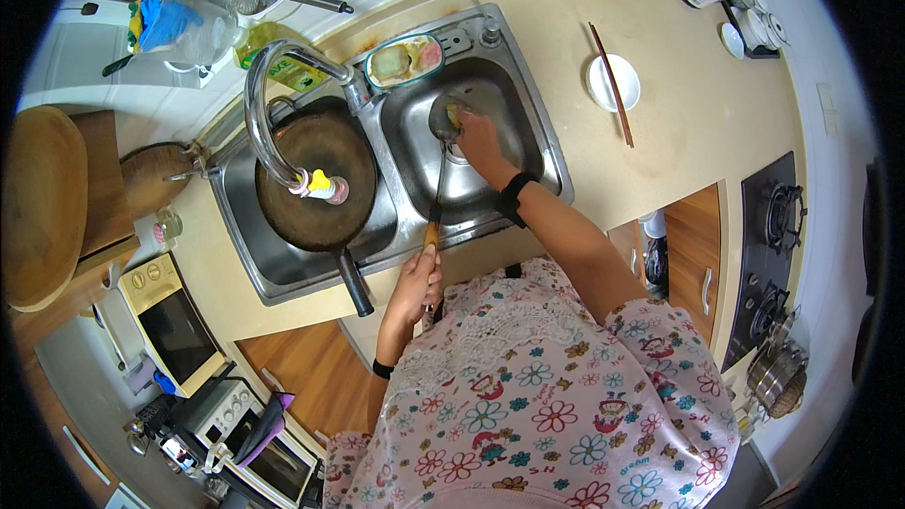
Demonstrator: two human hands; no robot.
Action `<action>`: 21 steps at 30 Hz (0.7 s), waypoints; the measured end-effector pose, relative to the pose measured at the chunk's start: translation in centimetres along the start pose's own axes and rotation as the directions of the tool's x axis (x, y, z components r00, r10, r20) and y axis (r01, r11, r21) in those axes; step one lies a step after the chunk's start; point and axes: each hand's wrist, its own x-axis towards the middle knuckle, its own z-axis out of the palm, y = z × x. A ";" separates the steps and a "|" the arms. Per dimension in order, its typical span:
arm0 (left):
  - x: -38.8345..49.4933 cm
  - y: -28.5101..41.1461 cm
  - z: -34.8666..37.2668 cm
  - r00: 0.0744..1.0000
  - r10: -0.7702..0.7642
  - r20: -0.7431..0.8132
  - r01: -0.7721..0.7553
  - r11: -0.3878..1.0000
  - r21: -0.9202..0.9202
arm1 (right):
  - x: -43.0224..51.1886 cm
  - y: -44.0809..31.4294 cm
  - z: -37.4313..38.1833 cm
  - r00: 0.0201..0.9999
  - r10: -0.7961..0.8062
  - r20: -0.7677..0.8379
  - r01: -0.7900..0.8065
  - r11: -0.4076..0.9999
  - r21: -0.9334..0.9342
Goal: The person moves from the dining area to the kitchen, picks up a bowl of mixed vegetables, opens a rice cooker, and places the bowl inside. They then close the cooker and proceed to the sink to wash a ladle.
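Note:
My left hand (418, 279) grips the wooden handle of a long metal ladle (441, 177) at the front edge of the sink. The ladle's dark, round head lies over the right basin (417, 145). My right hand (482, 145) presses a small yellow-and-green scrubber (452, 115) against that head; my fingers partly hide the scrubber. Left of it, a wok (318, 134) with a brown inner surface rests over the left basin (265, 261). Its black handle points towards me and overhangs the counter edge. The curved faucet (256, 106) is swung over the wok, with no water seen flowing.
A sponge tray (428, 73) and a yellow dish-soap bottle (300, 74) stand behind the sink. On the right counter is a white bowl (599, 88) with chopsticks (609, 78) across it. Farther right is a gas hob (760, 261). A cabinet door (682, 247) is below the counter.

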 end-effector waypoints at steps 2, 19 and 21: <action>-0.2 0.0 0.1 1.000 0.001 0.029 -0.001 1.000 0.009 | 0.9 0.5 0.2 0.991 -0.130 0.028 0.132 0.984 -0.122; -0.5 0.6 -0.7 0.998 -0.057 0.008 0.057 0.998 0.016 | -3.0 2.2 1.5 0.874 -0.436 0.216 0.474 0.861 -0.183; -0.3 0.6 -0.7 0.998 -0.061 0.019 0.061 0.998 0.000 | -2.8 2.3 1.1 0.882 -0.310 0.355 0.388 0.904 -0.177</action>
